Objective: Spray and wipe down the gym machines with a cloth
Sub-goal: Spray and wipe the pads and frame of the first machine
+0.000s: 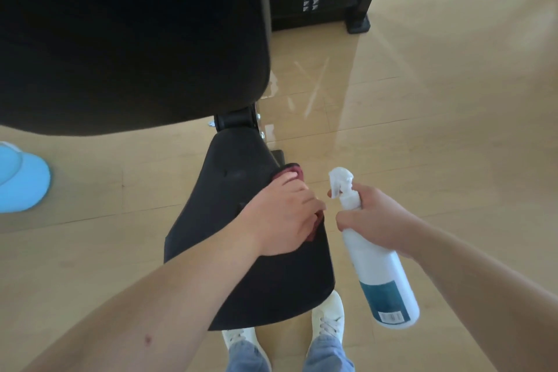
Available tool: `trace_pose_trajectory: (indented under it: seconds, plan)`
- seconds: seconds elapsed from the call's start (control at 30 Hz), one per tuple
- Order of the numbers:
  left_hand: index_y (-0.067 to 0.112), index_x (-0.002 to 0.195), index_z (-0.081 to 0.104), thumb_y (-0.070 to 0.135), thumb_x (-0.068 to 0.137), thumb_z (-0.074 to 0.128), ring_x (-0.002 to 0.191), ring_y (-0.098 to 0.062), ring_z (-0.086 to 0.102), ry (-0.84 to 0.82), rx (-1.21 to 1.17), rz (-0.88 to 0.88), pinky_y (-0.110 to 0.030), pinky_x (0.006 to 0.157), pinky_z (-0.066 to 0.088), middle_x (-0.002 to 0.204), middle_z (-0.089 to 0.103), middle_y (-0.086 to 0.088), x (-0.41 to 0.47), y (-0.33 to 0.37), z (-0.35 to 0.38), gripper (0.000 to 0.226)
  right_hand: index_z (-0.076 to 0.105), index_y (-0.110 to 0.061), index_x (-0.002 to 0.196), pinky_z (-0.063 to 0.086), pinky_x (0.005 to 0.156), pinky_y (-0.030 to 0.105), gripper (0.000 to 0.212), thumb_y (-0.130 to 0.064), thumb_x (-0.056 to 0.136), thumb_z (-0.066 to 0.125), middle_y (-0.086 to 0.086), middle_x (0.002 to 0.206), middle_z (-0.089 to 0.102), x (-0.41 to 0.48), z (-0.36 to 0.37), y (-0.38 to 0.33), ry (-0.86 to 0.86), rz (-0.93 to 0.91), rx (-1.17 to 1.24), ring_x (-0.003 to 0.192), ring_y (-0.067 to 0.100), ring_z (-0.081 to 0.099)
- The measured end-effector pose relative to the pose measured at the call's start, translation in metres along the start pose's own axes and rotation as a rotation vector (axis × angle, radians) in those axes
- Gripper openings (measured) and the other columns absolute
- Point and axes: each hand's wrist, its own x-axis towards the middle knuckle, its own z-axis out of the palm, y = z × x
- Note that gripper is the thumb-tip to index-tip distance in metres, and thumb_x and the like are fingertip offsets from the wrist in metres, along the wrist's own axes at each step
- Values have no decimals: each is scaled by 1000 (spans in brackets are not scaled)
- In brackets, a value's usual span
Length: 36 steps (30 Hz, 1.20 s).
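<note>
A black padded seat (229, 244) of a gym machine lies in front of me, with the large black back pad (129, 39) above it. My left hand (280, 217) presses a dark red cloth (290, 172) onto the seat's right side; most of the cloth is hidden under the hand. My right hand (371, 217) grips a white spray bottle (380, 275) with a teal label by its neck, just right of the seat. The bottle's nozzle points left toward the cloth hand.
A black weight stack and frame post (356, 9) stand at the top right on the glossy beige tile floor (422, 115). A light blue object (21, 181) lies on the floor at the left edge. My white shoes (329, 320) stand below the seat.
</note>
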Motion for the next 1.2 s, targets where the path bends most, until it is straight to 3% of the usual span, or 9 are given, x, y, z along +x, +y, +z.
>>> trace_pose_trajectory:
  seconds: [0.2, 0.33, 0.47, 0.53, 0.63, 0.8, 0.9, 1.0, 1.2]
  plan:
    - [29, 101, 71, 52, 93, 30, 106, -15, 58, 8, 86, -152, -37, 115, 34, 103, 66, 11, 16, -67, -21, 48, 62, -39, 103, 52, 66, 35, 30, -21, 80, 64, 11, 88, 69, 7, -1, -5, 30, -17, -3, 73, 24, 63]
    - [18, 141, 56, 43, 100, 24, 139, -25, 42, 42, 74, -555, -45, 120, 27, 142, 57, -4, 21, -97, -28, 58, 62, -37, 106, 60, 71, 42, 30, -23, 79, 65, 10, 90, 70, 10, -4, -12, 37, -29, -21, 85, 32, 70]
    - [10, 156, 35, 38, 105, 19, 156, -33, 18, 59, 103, -661, -53, 127, 14, 165, 29, -13, 16, -54, -18, 60, 60, -35, 106, 56, 66, 38, 27, -26, 81, 63, 5, 87, 68, 12, 4, -25, 40, -46, -60, 77, 25, 66]
    - [9, 146, 46, 33, 104, 20, 151, -37, 23, 79, 92, -595, -52, 123, 23, 159, 36, -15, 8, -25, -16, 55, 60, -31, 107, 46, 60, 31, 26, -24, 82, 62, 0, 79, 61, 11, 8, -34, 41, -69, -62, 68, 19, 57]
    - [15, 123, 64, 27, 101, 28, 133, -28, 46, 93, -3, -283, -39, 110, 36, 132, 59, -4, -13, -6, -9, 44, 62, -26, 105, 38, 56, 26, 22, -21, 83, 62, -5, 71, 54, 12, 10, -49, 57, -98, -42, 62, 15, 48]
    - [19, 151, 47, 37, 103, 25, 151, -22, 32, -2, 75, -12, -44, 122, 29, 160, 41, -2, -31, -48, -8, 56, 61, -25, 98, 40, 57, 28, 17, -19, 83, 63, -7, 68, 52, 16, 14, -61, 71, -121, -29, 61, 15, 49]
    - [18, 145, 47, 35, 102, 22, 148, -28, 33, 27, 208, -259, -46, 117, 31, 159, 37, -8, -12, -80, -22, 52, 61, -29, 105, 39, 56, 28, 25, -22, 82, 62, -5, 70, 53, 15, 18, -60, 58, -106, -59, 60, 15, 48]
    - [16, 156, 35, 36, 107, 18, 153, -31, 24, 73, 69, -521, -49, 123, 23, 167, 24, -13, -3, -97, -21, 56, 61, -32, 112, 43, 60, 30, 31, -25, 82, 63, -2, 79, 60, 15, 19, -58, 63, -102, -68, 66, 17, 54]
    - [6, 161, 23, 34, 103, 18, 158, -29, 13, 96, -65, -676, -46, 127, 18, 170, 16, -14, -42, -55, -8, 64, 56, -34, 122, 42, 58, 28, 41, -26, 83, 62, -3, 80, 60, 4, 21, -57, 40, -95, -100, 68, 17, 56]
